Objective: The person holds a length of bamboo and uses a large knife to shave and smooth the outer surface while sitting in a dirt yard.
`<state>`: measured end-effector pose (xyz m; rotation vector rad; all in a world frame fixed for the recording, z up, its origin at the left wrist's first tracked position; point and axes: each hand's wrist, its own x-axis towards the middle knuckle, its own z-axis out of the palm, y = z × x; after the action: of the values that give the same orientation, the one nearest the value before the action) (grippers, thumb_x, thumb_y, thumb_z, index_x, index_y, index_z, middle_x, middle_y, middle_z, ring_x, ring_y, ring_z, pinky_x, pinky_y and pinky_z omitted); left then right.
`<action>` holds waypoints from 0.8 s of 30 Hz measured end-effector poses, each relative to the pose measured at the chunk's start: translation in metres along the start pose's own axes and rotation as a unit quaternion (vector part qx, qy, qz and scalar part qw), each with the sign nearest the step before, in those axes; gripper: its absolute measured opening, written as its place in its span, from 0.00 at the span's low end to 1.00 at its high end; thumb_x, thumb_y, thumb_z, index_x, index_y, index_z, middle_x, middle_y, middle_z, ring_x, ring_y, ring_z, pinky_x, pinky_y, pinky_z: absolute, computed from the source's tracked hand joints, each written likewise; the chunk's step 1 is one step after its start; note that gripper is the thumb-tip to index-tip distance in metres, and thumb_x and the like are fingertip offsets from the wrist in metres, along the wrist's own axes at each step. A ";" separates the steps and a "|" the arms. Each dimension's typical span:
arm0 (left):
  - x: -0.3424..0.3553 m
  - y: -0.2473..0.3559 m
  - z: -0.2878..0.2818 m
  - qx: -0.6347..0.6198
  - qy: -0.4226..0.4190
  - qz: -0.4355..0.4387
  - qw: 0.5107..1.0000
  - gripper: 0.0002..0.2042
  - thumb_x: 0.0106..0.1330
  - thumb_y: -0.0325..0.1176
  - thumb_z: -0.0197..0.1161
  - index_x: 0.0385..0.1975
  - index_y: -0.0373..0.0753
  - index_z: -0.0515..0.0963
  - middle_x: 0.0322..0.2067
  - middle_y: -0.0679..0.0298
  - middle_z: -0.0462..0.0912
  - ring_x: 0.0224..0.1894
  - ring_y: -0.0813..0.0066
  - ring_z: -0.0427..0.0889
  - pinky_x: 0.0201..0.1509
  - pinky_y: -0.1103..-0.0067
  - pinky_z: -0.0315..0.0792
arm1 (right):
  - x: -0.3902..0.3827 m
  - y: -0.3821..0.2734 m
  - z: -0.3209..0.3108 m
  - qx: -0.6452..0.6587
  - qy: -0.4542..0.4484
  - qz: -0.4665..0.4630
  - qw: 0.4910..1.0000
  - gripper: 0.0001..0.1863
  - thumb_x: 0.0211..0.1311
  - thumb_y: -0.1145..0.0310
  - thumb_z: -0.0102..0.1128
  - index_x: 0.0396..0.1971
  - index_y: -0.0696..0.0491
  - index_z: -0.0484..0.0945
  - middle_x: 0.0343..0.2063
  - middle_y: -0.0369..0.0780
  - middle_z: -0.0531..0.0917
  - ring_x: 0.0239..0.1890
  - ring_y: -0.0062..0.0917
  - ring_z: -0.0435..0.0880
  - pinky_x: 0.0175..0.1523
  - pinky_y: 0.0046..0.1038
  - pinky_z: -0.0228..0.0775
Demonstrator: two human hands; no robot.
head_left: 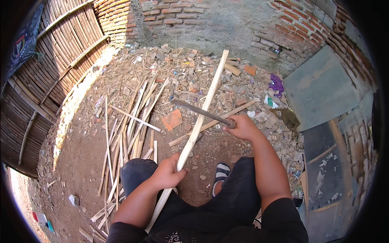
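A long pale wooden strip (210, 92) runs slantwise from my lap up toward the brick wall. My left hand (169, 172) is closed round its lower part, above my left thigh. In my right hand (242, 127) is the handle of a machete (196, 109) with a dark, long blade. The blade points left and crosses the strip around its middle; whether it touches the wood I cannot tell. Under the blade, another thin wooden piece (214, 122) lies slantwise on the rubble.
Several split wooden strips (139, 107) lie in a loose pile at my left. Broken bricks and stones (172, 120) cover the ground ahead, with a purple rag (276, 84) to the right. A brick wall (178, 16), bamboo fence (60, 52) and leaning grey panel (320, 85) surround me.
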<state>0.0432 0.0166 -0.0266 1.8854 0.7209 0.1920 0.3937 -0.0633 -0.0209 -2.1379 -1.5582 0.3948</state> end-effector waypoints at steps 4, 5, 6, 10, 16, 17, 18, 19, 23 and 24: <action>0.004 -0.005 0.001 0.024 0.000 0.003 1.000 0.17 0.63 0.34 0.68 0.48 0.33 0.76 0.28 0.53 0.83 0.31 0.61 0.85 0.38 0.68 0.76 | 0.005 0.009 -0.004 -0.007 0.047 0.062 0.997 0.28 0.56 0.52 0.75 0.49 0.59 0.84 0.41 0.56 0.87 0.45 0.50 0.86 0.51 0.42 0.78; 0.004 -0.005 0.002 0.027 0.006 0.005 1.000 0.16 0.63 0.34 0.68 0.47 0.33 0.76 0.28 0.52 0.83 0.31 0.60 0.85 0.37 0.67 0.76 | 0.001 0.015 0.004 0.011 0.043 0.034 0.998 0.25 0.56 0.53 0.75 0.47 0.56 0.85 0.40 0.54 0.87 0.44 0.49 0.86 0.50 0.42 0.78; 0.003 -0.007 0.002 0.030 0.015 0.002 0.999 0.16 0.63 0.34 0.68 0.46 0.33 0.76 0.27 0.52 0.82 0.31 0.59 0.85 0.37 0.67 0.76 | -0.002 0.006 0.002 0.005 -0.003 0.008 1.000 0.24 0.56 0.53 0.75 0.47 0.54 0.85 0.39 0.53 0.87 0.44 0.48 0.86 0.50 0.42 0.78; 0.003 -0.006 0.002 0.045 0.032 0.011 0.998 0.15 0.64 0.35 0.69 0.42 0.33 0.75 0.25 0.50 0.81 0.29 0.53 0.84 0.34 0.64 0.75 | -0.010 -0.026 0.001 -0.045 -0.125 -0.060 0.989 0.21 0.54 0.53 0.76 0.44 0.49 0.86 0.37 0.49 0.87 0.41 0.46 0.86 0.47 0.41 0.77; 0.003 -0.007 0.003 0.033 0.043 0.009 0.999 0.16 0.65 0.37 0.70 0.40 0.33 0.74 0.22 0.49 0.80 0.28 0.49 0.84 0.33 0.63 0.74 | 0.004 0.006 0.003 0.014 0.009 0.047 0.999 0.24 0.54 0.51 0.76 0.45 0.52 0.86 0.36 0.51 0.87 0.41 0.46 0.87 0.47 0.41 0.77; 0.005 -0.012 0.004 0.033 0.046 0.027 0.998 0.16 0.65 0.38 0.70 0.40 0.33 0.74 0.22 0.49 0.80 0.27 0.49 0.84 0.33 0.62 0.74 | 0.004 0.015 0.006 0.004 0.042 0.042 0.998 0.25 0.54 0.51 0.76 0.46 0.52 0.86 0.36 0.51 0.87 0.41 0.46 0.87 0.47 0.41 0.77; 0.005 -0.016 0.005 0.034 0.052 0.041 0.997 0.16 0.65 0.38 0.70 0.40 0.33 0.74 0.22 0.49 0.80 0.27 0.48 0.84 0.33 0.62 0.74 | 0.004 0.010 0.006 -0.002 0.073 0.035 0.997 0.25 0.54 0.51 0.76 0.46 0.53 0.86 0.36 0.51 0.87 0.41 0.45 0.87 0.47 0.41 0.77; 0.006 -0.018 0.005 0.035 0.056 0.046 0.997 0.16 0.65 0.38 0.70 0.40 0.33 0.74 0.22 0.48 0.80 0.27 0.48 0.84 0.33 0.62 0.74 | 0.002 0.004 0.005 0.005 0.025 0.015 1.000 0.25 0.54 0.51 0.76 0.46 0.53 0.86 0.36 0.51 0.87 0.41 0.46 0.87 0.47 0.41 0.77; 0.004 -0.018 0.005 0.064 0.070 0.054 0.994 0.15 0.65 0.38 0.69 0.40 0.33 0.74 0.22 0.49 0.80 0.27 0.48 0.84 0.33 0.62 0.74 | -0.008 -0.039 -0.003 -0.033 -0.135 -0.043 0.989 0.24 0.54 0.52 0.76 0.46 0.53 0.86 0.37 0.51 0.87 0.42 0.46 0.87 0.48 0.41 0.77; 0.003 -0.013 0.004 0.076 0.072 0.057 0.993 0.15 0.65 0.38 0.69 0.40 0.33 0.74 0.22 0.49 0.80 0.27 0.49 0.84 0.33 0.62 0.74 | -0.010 -0.044 -0.004 -0.061 -0.164 -0.052 0.983 0.24 0.54 0.53 0.76 0.46 0.53 0.86 0.38 0.51 0.87 0.43 0.46 0.87 0.49 0.41 0.77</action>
<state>0.0423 0.0184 -0.0410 2.0759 0.7436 0.3577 0.3568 -0.0622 0.0056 -2.1514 -1.9101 0.6579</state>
